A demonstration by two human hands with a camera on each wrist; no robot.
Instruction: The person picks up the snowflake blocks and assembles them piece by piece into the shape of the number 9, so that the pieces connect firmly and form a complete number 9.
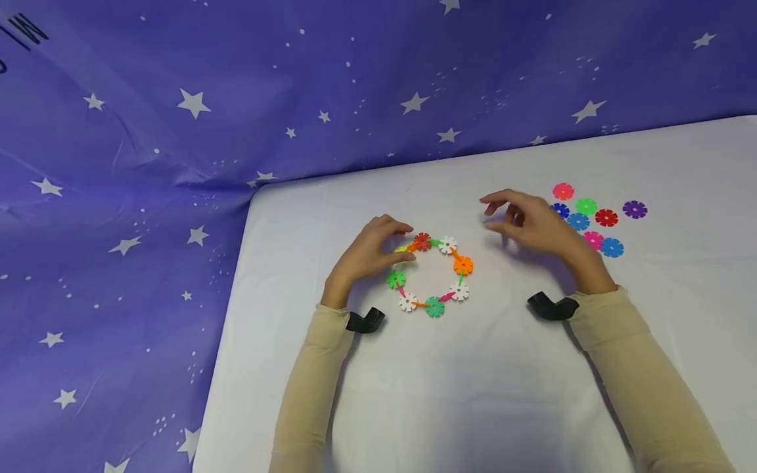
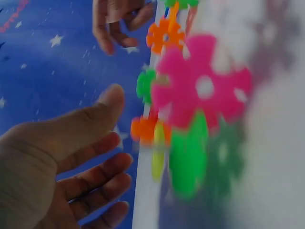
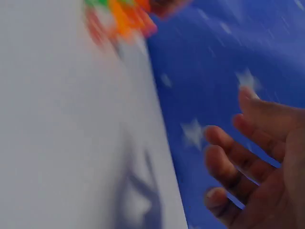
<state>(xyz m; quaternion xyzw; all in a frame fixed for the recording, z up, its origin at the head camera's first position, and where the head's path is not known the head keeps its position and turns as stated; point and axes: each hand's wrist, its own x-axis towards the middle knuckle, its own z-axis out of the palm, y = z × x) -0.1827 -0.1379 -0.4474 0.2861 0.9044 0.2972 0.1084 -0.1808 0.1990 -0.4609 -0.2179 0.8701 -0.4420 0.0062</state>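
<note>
A ring of linked snowflake discs point(image 1: 434, 307) in green, white, orange and red lies on the white table. My left hand point(image 1: 371, 248) is at the ring's upper left, thumb and fingers apart. In the left wrist view its fingers are spread loosely with nothing between them, beside a pink disc point(image 2: 183, 93) and a green disc point(image 2: 187, 167). My right hand point(image 1: 528, 222) hovers over the table right of the ring, fingers loosely bent and holding nothing. The right wrist view shows its fingers point(image 3: 238, 157) apart, with part of the ring blurred at the top.
Several loose snowflake discs lie at the right behind my right hand, among them a purple disc point(image 1: 629, 210) and a blue disc point(image 1: 612, 253). A purple-blue cloth with white stars point(image 1: 331, 79) hangs beyond the table edge. Black wrist mounts point(image 1: 552, 307) stick out from both sleeves.
</note>
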